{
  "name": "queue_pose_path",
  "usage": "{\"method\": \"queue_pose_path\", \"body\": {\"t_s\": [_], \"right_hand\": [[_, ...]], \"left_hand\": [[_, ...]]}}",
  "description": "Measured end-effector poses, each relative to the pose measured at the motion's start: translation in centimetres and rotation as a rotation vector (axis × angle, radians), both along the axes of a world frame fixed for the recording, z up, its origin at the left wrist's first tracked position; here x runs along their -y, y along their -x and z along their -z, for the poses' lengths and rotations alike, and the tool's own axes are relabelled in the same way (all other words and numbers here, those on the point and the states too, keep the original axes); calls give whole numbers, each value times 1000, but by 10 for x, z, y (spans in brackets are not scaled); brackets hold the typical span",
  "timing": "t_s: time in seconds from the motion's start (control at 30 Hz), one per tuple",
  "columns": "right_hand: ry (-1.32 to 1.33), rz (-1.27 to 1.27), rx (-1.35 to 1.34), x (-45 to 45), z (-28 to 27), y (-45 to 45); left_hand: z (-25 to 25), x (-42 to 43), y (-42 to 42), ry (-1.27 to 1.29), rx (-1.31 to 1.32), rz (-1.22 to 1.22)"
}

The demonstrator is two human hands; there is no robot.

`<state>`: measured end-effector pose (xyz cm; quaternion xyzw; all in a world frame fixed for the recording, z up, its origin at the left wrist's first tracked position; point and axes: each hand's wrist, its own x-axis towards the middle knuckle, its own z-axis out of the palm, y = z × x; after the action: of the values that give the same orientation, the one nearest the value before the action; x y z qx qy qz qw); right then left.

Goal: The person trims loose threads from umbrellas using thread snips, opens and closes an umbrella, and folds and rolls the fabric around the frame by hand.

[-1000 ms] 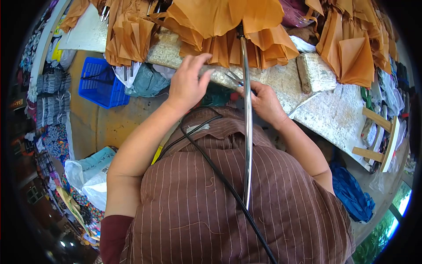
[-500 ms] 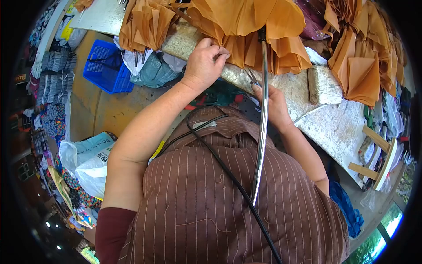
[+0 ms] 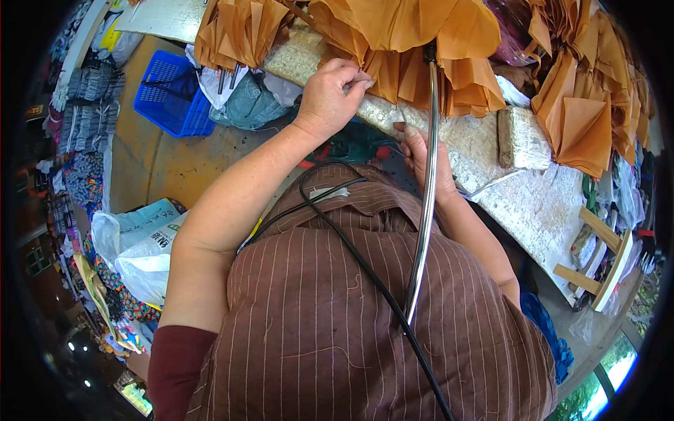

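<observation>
An orange umbrella canopy [image 3: 400, 24] hangs in folds at the top centre, and its curved metal shaft [image 3: 427, 182] runs down against the striped apron [image 3: 379, 309]. My left hand [image 3: 333, 98] is closed at the canopy's lower left edge, thumb and index finger pinched together on something too small to make out. Just left of the shaft, near the bench edge, my right hand [image 3: 423, 156] is closed with fingers curled. What it holds is mostly hidden; the scissors seen earlier do not show clearly.
The worn bench [image 3: 523, 210] bears a wrapped block [image 3: 523, 139]. More orange canopies [image 3: 579, 119] lie right, others [image 3: 240, 35] upper left. A blue basket [image 3: 172, 98] and plastic bags [image 3: 144, 245] are at left, a wooden frame [image 3: 607, 263] at right. A black cable [image 3: 358, 256] crosses the apron.
My left hand has gone from open to pinched at the canopy edge. My right hand has turned, and the scissors blades no longer show. The canopy and shaft have shifted right in view.
</observation>
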<state>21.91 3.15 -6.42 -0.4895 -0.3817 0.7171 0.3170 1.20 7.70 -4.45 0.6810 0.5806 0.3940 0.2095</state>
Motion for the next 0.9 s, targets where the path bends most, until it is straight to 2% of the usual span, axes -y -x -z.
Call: {"method": "queue_pose_path", "body": {"t_s": [0.1, 0.2, 0.33, 0.4, 0.6, 0.7, 0.83, 0.9], "right_hand": [[-169, -255, 273, 7, 1, -3], [-227, -280, 279, 12, 9, -8], [-139, -76, 208, 6, -4, -7], [-97, -34, 177, 3, 7, -8], [-252, -50, 277, -6, 6, 1], [-348, -138, 413, -11, -4, -1], [-537, -172, 443, -18, -3, 1], [-680, -203, 518, -27, -5, 2]], "left_hand": [[-1, 2, 4, -16, -33, 9], [-2, 1, 8, -151, -128, 43], [-9, -3, 8, -235, -136, 68], [-12, -4, 8, -164, -75, 97], [-12, -4, 7, 76, 111, 76], [-7, -5, 9, 206, 238, 61], [-7, -5, 8, 354, 473, 36], [-3, -7, 10, 397, 457, 38]]}}
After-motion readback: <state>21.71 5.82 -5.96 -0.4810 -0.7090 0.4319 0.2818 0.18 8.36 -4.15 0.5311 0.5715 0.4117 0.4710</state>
